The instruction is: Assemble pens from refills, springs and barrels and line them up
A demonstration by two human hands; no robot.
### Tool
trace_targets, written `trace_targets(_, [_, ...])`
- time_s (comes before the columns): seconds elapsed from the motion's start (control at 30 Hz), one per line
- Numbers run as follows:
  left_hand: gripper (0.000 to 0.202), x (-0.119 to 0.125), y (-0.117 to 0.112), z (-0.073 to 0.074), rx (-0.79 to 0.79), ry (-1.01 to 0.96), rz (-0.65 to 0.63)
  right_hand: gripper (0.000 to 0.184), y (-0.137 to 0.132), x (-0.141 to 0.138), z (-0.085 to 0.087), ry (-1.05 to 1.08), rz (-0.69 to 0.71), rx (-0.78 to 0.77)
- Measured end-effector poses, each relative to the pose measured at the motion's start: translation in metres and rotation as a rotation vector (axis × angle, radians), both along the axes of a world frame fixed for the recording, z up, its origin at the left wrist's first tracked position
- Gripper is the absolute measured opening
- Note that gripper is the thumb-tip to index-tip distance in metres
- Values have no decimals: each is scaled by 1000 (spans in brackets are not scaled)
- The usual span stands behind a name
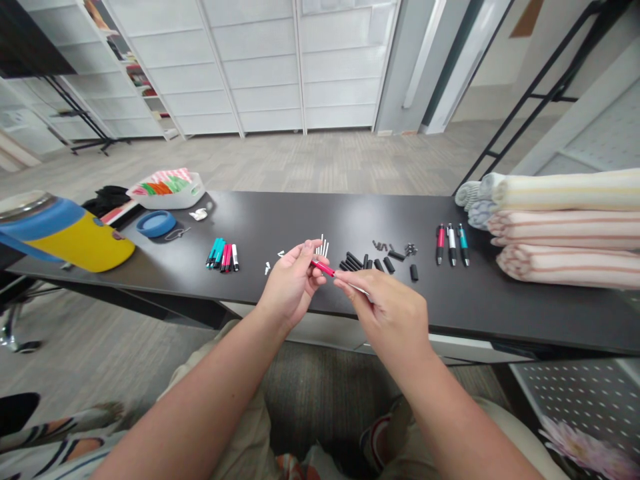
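My left hand (295,280) pinches a red pen barrel (323,267) above the front edge of the dark table. From the right, my right hand (387,300) grips a thin white pen refill (359,289), its end at the barrel's opening; how far it reaches inside is hidden. Behind my left hand lie several white refills (325,247). Black rubber grips (354,260) and small springs (380,246) are spread beyond my right hand. Teal, red and white pen barrels (223,255) lie in a row at left. Three whole pens (452,245) rest at right.
On the left stand a yellow and blue tumbler (75,230), a blue lid (156,224) and a white tray (193,193) of colourful packets. Rolled striped towels (565,227) are stacked at the table's right end. Small white pieces (267,268) lie left of my hands.
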State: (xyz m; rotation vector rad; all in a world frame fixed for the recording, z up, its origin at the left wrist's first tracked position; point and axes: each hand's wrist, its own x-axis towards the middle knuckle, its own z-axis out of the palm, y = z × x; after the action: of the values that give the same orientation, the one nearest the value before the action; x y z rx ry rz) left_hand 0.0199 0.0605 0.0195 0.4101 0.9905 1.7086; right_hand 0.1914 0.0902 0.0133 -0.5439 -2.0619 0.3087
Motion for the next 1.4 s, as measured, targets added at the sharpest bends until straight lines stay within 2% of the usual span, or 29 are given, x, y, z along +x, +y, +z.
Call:
trace_targets(0.23, [17,0,0,0,-5,-22,22,12,-3,1,3,10,20,14])
trace_targets(0.33, [13,-4,1,5,-42,-100,45,12,-7,5,11,27,-4,27])
trace_targets(0.5, [24,-14,1,15,-96,-302,28,11,-18,15,29,73,-60,49])
trace_targets(0.63, [28,-19,1,15,-58,-304,20,15,-22,21,37,109,-62,59])
trace_targets(1.13, [30,-22,-1,11,-20,-313,-38,12,-24,20,37,48,-31,32])
trace_targets(1.4, [25,-16,-2,20,-80,-317,19,13,-25,20,36,51,-28,45])
